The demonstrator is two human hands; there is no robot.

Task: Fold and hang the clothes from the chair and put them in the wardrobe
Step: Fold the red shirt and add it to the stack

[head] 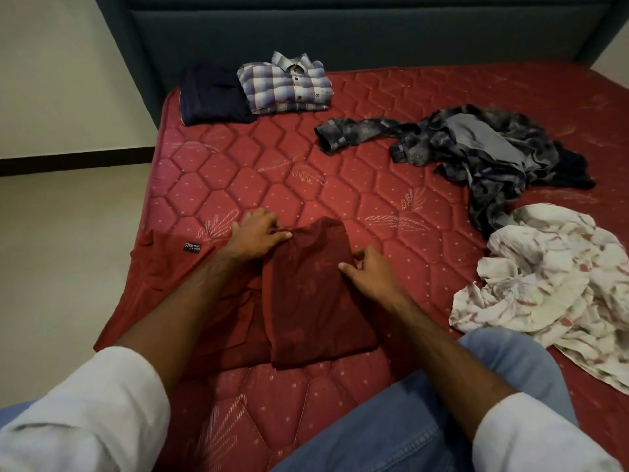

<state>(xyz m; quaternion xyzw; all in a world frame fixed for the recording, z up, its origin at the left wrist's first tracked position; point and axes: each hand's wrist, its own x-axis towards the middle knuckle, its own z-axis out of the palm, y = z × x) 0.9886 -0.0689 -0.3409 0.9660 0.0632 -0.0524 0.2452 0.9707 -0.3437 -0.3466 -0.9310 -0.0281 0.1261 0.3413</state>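
- Maroon garment (pixel 306 294) lies on the near part of the bed (pixel 391 185), directly in front of the seated person; one panel is already turned over onto the rest, and a flat section with a dark label (pixel 193 247) extends to the left.
- Left hand (pixel 258 235) rests on the garment at the far-left edge of the folded panel, fingers curled and pinching the cloth there.
- Right hand (pixel 369 270) is at the right edge of the same panel, fingers bent round the hem; it appears to grip the fabric, with the thumb on top.
- Step in hand, as judged: folding, mid-sequence. The left section is not yet folded in.
- Next move calls for: both hands keeping the edges aligned while the remaining section is brought over, then pressing flat. Slack cloth may slip out of line.
- Count, folded items: two, at the head of the bed, touching each other: one dark navy garment (pixel 214 95) and one plaid shirt (pixel 287 84).
- Count, unfolded items: one grey patterned shirt (pixel 476 148) in a heap, with a plain grey piece and a dark piece within it, number uncertain; one white floral cloth (pixel 544 284) crumpled just beside it.
- Chair and wardrobe: not in view.
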